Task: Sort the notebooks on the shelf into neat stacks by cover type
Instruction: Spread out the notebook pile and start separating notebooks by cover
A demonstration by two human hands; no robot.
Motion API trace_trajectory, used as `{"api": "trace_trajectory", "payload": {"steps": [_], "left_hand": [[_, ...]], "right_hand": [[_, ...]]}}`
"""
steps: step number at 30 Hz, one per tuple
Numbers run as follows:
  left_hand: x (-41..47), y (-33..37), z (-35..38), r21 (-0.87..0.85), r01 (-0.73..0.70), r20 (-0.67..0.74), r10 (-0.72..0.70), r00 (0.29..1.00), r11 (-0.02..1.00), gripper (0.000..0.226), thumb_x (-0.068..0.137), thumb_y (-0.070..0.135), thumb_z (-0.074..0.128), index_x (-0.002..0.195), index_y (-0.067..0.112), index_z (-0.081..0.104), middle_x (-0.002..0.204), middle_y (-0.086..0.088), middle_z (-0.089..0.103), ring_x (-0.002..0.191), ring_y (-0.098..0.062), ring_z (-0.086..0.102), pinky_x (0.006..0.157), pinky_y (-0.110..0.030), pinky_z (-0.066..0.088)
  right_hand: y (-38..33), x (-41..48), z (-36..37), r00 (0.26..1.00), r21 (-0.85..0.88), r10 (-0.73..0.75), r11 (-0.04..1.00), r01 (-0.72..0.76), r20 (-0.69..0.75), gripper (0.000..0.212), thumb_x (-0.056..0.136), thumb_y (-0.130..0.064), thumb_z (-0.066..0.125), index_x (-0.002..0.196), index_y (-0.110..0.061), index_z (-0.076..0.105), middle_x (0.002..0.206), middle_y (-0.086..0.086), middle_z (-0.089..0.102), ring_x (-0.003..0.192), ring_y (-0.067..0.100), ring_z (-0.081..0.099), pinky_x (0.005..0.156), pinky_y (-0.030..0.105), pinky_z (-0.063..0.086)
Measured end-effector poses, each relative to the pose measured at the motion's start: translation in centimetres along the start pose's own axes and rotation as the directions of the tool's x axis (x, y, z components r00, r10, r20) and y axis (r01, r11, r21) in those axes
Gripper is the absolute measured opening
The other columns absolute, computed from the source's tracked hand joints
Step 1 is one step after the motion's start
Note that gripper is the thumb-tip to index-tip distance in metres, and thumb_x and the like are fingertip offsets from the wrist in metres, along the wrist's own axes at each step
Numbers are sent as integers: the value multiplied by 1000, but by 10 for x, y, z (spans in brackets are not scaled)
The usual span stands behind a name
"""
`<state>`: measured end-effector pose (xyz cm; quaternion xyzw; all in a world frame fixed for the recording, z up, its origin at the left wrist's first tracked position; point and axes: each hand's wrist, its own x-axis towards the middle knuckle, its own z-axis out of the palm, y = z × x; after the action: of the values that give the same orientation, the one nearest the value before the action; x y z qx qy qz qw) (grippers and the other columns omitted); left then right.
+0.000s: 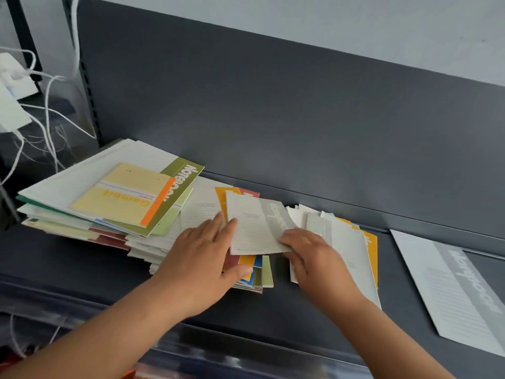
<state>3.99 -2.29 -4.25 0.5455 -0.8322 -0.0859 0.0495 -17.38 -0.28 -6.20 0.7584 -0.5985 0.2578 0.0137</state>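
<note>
Right hand (308, 255) pinches the grey notebook (257, 222) by its 5 o'clock corner atop the mixed pile (258, 272) mid-shelf (273, 315), left hand (207, 255) flat, ungripping, at its 9 o'clock; risk: lifting drags loose covers beneath, fanning the pile off the front edge.
</note>
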Motion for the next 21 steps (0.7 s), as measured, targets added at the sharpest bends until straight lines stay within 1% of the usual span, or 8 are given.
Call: {"api": "trace_trajectory", "payload": {"steps": [3, 6, 8, 10, 12, 14, 17, 21], "left_hand": [[5, 4, 0, -12, 26, -23, -27, 999, 1000, 84, 89, 69, 27, 152, 26, -9, 162, 2, -9, 149, -18, 3, 118, -38, 10], [7, 7, 3, 61, 23, -26, -22, 999, 998, 78, 91, 67, 24, 153, 24, 3, 162, 3, 3, 148, -18, 1, 118, -38, 7], [6, 10, 6, 72, 21, -34, -19, 999, 997, 73, 93, 64, 25, 152, 25, 9, 161, 4, 6, 148, -18, 0, 118, -39, 5], [6, 13, 8, 37, 2, -42, 0, 999, 999, 66, 96, 59, 29, 151, 26, 13, 160, 6, 11, 148, -17, 1, 118, -38, 6], [5, 17, 8, -8, -38, -48, 38, 998, 999, 60, 97, 53, 32, 151, 29, 17, 159, 10, 13, 148, -14, 3, 118, -36, 6], [3, 22, 9, -35, -90, -53, 88, 995, 995, 58, 98, 49, 35, 150, 31, 17, 158, 13, 14, 147, -10, 4, 118, -32, 7], [0, 30, 10, -51, -123, -88, 118, 989, 991, 57, 99, 46, 38, 151, 30, 20, 157, 12, 19, 145, -9, 11, 116, -30, 12], [1, 29, 15, -39, -108, -163, 101, 982, 993, 51, 99, 45, 34, 147, 29, 29, 152, 12, 32, 141, -8, 26, 113, -27, 22]], "right_hand": [[25, -12, -14, 987, -93, -27, 996, 13, -156, 28, 73, -3, 59, 96, -10, 73, 99, 7, 73, 93, 29, 71, 78, 32, 55], [59, -34, -24, 973, -136, 95, 983, -126, -210, 28, 73, 6, 64, 94, -9, 74, 101, 7, 73, 96, 29, 70, 77, 29, 53], [79, -51, -24, 971, -131, 205, 967, -220, -122, 30, 72, 9, 71, 96, -9, 73, 104, 8, 72, 100, 33, 68, 78, 37, 53], [89, -63, -22, 968, -162, 249, 957, -242, 27, 25, 74, -11, 74, 99, -11, 73, 109, 6, 70, 108, 35, 65, 84, 39, 51], [86, -66, -22, 942, -211, 301, 940, -268, 145, 48, 78, -47, 56, 111, -16, 70, 124, 3, 64, 125, 32, 54, 102, 37, 40], [76, -59, -24, 934, -221, 312, 937, -271, 176, 74, 75, -68, 32, 128, -24, 60, 143, -2, 49, 140, 24, 36, 116, 38, 25], [45, -41, -25, 963, -103, 220, 973, -205, 157, 68, 85, -62, 45, 143, -27, 44, 155, -5, 32, 145, 18, 24, 118, 35, 21], [7, -23, -12, 959, 0, 60, 998, -63, 278, 72, 91, -50, 56, 152, -35, 20, 161, -11, 11, 147, 13, 11, 117, 30, 21]]}}
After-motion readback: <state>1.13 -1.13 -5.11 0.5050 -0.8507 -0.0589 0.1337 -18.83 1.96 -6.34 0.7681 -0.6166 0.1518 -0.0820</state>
